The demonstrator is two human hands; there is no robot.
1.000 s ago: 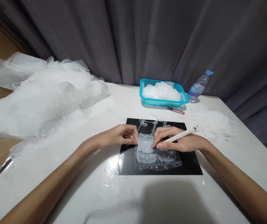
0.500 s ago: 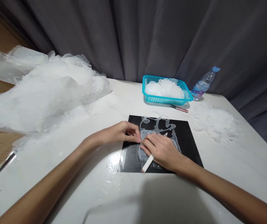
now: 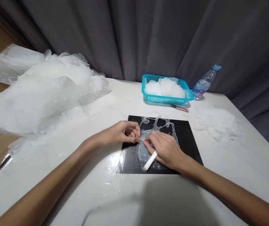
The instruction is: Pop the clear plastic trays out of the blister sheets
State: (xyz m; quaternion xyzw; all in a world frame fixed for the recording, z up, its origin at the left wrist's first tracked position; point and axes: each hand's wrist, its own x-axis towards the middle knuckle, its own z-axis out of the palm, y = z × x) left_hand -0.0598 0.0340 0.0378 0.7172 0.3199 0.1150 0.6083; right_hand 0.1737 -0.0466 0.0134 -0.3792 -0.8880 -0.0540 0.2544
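A translucent plastic sheet (image 3: 144,153) with rounded cut-out shapes lies on a black mat (image 3: 188,135). My left hand (image 3: 127,132) is closed, thumb and fingertips pinching the sheet's left edge. Close beside it, my right hand (image 3: 164,147) bends over the sheet with its fingertips at the same spot. A slim white-handled tool (image 3: 150,161) is tucked in my right hand, its handle end sticking out toward me. The tool's other end is mostly hidden behind the fingers, so its kind is unclear.
A large heap of translucent pieces (image 3: 47,91) covers the table's left side. At the back stand a turquoise basket (image 3: 167,99) of similar pieces and a water bottle (image 3: 202,86). Pink-handled thread snips (image 3: 180,108) lie before the basket. More pieces (image 3: 219,121) are piled right.
The sheet's upper strips have shifted and bunched slightly. My right fingertips have drawn a little away from the left ones, and the white tool has tilted slightly. The view has moved slightly.
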